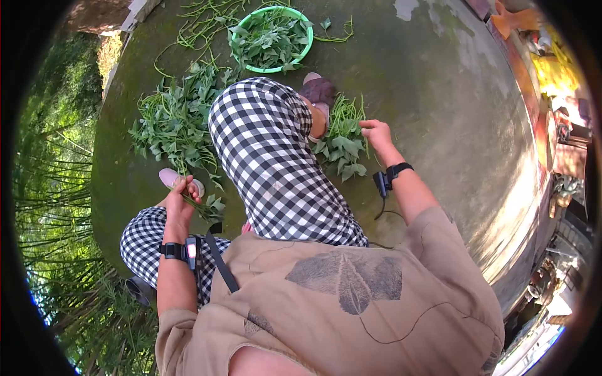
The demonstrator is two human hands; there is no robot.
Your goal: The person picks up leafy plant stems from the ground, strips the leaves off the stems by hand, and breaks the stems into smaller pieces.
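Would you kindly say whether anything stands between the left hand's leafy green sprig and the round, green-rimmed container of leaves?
Yes: the bent knee in black-and-white checked cloth crosses the direct line from sprig to container, with a heap of leafy green stems beside it.

One basin (311, 40) is seen. On its near side, two leaf piles are counted, one to the left (175, 122) and one to the right (343, 147), with one bunch (213, 207), two shoes (318, 92) and, farthest from it, two wristbands (170, 250).
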